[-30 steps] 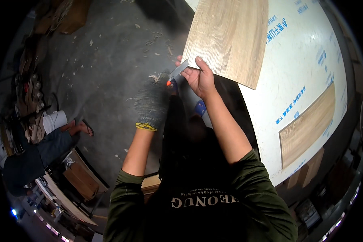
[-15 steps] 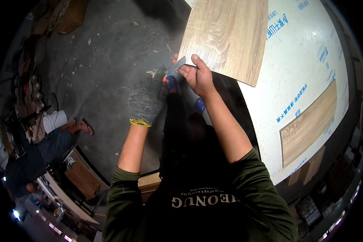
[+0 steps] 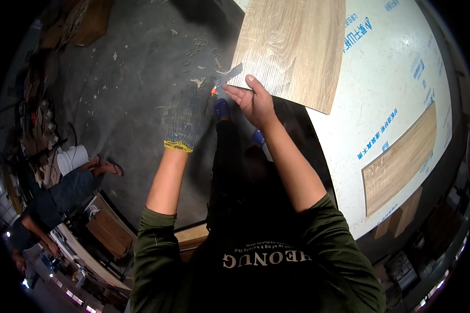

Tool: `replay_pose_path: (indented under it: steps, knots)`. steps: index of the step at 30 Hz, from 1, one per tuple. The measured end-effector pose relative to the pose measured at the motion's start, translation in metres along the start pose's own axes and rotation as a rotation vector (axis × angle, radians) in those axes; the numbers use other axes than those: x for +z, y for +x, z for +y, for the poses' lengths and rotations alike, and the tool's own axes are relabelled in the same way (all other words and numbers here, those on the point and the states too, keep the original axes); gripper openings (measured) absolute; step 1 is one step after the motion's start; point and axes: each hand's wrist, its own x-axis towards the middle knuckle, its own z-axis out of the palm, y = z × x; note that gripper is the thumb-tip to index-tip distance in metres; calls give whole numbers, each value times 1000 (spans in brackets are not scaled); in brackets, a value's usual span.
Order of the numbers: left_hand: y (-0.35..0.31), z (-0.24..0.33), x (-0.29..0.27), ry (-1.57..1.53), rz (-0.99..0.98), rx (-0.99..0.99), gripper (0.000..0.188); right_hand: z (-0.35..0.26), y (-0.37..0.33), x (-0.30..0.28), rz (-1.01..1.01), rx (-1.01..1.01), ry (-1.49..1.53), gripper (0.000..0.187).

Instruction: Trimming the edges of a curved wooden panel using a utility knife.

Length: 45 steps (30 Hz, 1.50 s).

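Observation:
My left hand (image 3: 187, 107), in a grey knitted glove with a yellow cuff, is closed around a utility knife (image 3: 230, 74). Its grey blade and a small orange part show; the glove hides the rest. The blade reaches over the left near corner of a large wood-grain board (image 3: 292, 49). At that board's near edge is my bare right hand (image 3: 257, 104), its thumb on the top face and its fingers along and below the edge. The board rests on a white sheet-covered surface (image 3: 344, 135) and juts past its left edge.
A smaller wood-grain panel (image 3: 400, 159) lies on the right of the white surface. Shavings (image 3: 198, 44) are scattered over the dark floor (image 3: 130, 78). To the left, another person (image 3: 62, 193) is beside a white bucket (image 3: 73, 158) and a cardboard box (image 3: 108, 231).
My left hand and the knife have moved slightly up and left, baring more of the blade. My right fingers have drawn back from the board's left side to its near edge.

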Motion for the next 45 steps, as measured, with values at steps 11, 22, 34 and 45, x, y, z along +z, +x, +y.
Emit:
replay_pose_path:
  steps: [11,22,34,45]
  knots:
    - [43,-13,15,70,-68,23,33,1,1,-3,-32,-7,-30,45]
    - [113,-14,17,-25,-17,38,31,1,-3,2,6,-3,14,51]
    - [178,-15,13,-63,-28,94,37,1,-10,-4,-95,-10,-63,53]
    - [34,22,-10,-54,-189,-97,33,38,-156,-56,153,413,626,51]
